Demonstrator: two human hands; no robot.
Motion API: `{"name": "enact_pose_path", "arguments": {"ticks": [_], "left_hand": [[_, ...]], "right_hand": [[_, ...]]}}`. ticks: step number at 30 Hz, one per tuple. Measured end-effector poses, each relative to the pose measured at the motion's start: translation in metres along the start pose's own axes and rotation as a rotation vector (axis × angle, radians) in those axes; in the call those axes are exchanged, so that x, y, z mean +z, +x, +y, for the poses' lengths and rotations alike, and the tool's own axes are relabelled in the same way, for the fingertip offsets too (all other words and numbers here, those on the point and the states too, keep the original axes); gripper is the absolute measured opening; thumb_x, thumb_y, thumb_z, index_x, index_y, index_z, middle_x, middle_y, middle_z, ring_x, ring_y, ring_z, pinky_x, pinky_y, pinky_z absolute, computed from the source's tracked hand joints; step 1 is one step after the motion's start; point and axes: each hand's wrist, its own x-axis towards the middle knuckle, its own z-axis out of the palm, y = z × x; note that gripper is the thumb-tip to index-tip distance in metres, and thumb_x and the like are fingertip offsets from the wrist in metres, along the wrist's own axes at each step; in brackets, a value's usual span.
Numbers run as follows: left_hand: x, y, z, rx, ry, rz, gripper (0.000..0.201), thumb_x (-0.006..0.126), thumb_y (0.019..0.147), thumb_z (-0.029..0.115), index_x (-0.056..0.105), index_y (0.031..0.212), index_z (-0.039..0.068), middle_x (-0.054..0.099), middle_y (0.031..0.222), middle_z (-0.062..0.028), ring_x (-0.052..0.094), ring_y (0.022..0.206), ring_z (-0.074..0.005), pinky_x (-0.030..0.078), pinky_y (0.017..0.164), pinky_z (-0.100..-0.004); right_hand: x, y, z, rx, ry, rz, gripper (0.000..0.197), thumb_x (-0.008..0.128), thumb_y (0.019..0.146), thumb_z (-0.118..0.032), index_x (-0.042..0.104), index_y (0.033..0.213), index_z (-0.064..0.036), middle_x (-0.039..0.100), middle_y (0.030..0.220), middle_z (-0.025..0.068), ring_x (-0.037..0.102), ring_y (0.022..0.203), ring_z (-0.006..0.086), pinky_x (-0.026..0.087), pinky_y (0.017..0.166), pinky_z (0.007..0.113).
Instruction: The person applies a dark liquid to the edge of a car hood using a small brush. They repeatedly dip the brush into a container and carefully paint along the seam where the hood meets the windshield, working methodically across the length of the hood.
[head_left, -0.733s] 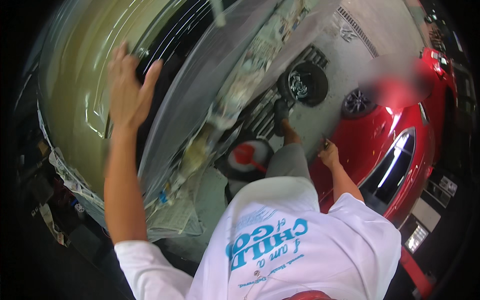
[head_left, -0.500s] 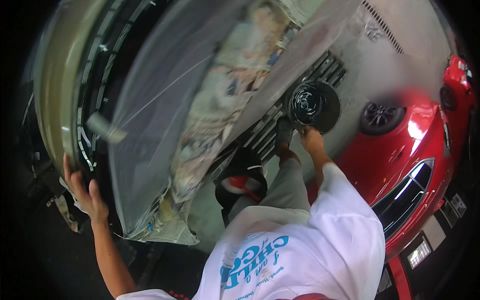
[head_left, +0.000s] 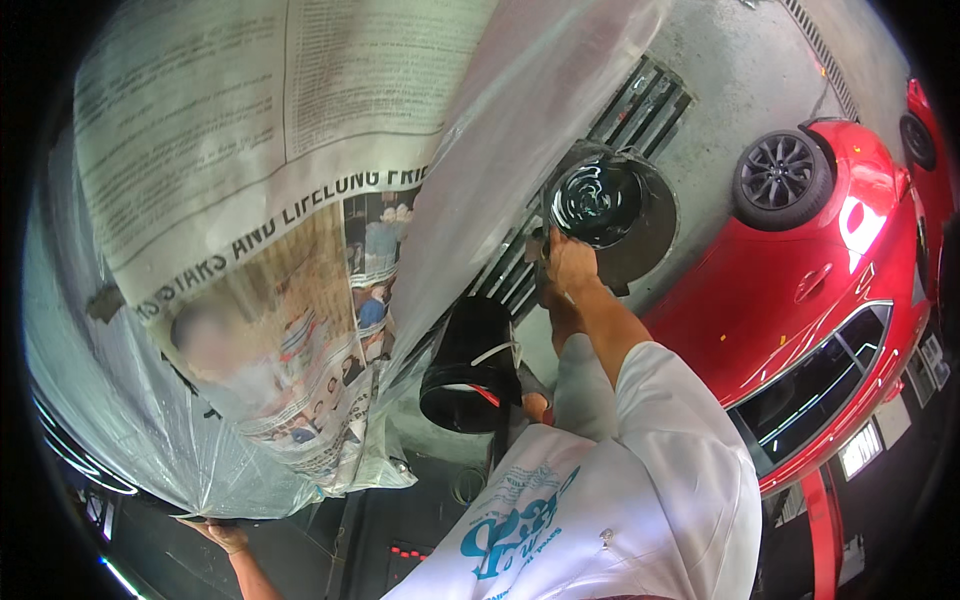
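My right hand point(head_left: 573, 262) is closed at the near rim of a dark, round bucket-like container point(head_left: 640, 230) with a glossy, reflective inside. What exactly the fingers grip there is partly hidden. Far to the lower left, my left hand point(head_left: 222, 537) reaches to the bottom edge of clear plastic sheeting point(head_left: 190, 440). Its fingers look stretched out along that edge, their tips partly covered. Sheets of newspaper point(head_left: 290, 130) lie over the plastic on a large curved body, filling the upper left.
A black cylindrical object point(head_left: 465, 370) with a white strip and some red stands by my legs. Dark slats of a floor grate point(head_left: 640, 105) run beneath the container. On the right is a red car point(head_left: 760, 280); a second red vehicle point(head_left: 918, 130) stands farther back.
The view has shifted, and newspaper now fills much of the left. My left hand has moved from a gold-coloured edge down to the plastic's lower edge. My right hand stays at the container.
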Motion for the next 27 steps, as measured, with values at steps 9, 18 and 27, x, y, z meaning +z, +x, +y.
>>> {"name": "enact_pose_path", "arguments": {"ticks": [9, 18, 27], "left_hand": [[-0.003, -0.011, -0.017, -0.139, -0.081, 0.055, 0.116, 0.036, 0.091, 0.087, 0.008, 0.166, 0.004, 0.014, 0.169, -0.0215, 0.019, 0.156, -0.0356, 0.018, 0.125, -0.0542], [0.008, -0.012, 0.009, -0.175, -0.108, 0.164, 0.103, 0.049, 0.093, 0.079, 0.031, 0.154, -0.001, 0.036, 0.159, -0.0231, 0.042, 0.143, -0.0368, 0.036, 0.116, -0.0563], [0.040, 0.016, 0.055, 0.207, -0.065, 0.112, 0.082, 0.044, 0.104, 0.064, 0.036, 0.151, -0.003, 0.024, 0.167, -0.0264, 0.023, 0.155, -0.0416, 0.018, 0.125, -0.0545]], "right_hand": [[-0.056, 0.035, 0.047, 0.096, -0.117, 0.014, 0.033, 0.055, 0.099, -0.022, 0.062, 0.124, -0.0025, 0.072, 0.110, 0.0246, 0.074, 0.097, 0.0392, 0.061, 0.081, 0.047], [-0.117, 0.065, 0.103, 0.177, -0.047, 0.179, 0.034, 0.043, 0.103, -0.020, 0.068, 0.110, 0.0023, 0.074, 0.100, 0.0279, 0.073, 0.097, 0.0429, 0.059, 0.087, 0.050], [-0.127, 0.047, 0.083, 0.247, 0.162, 0.252, 0.039, 0.062, 0.088, -0.018, 0.063, 0.121, 0.0026, 0.070, 0.112, 0.0317, 0.066, 0.109, 0.0487, 0.054, 0.094, 0.053]]}}
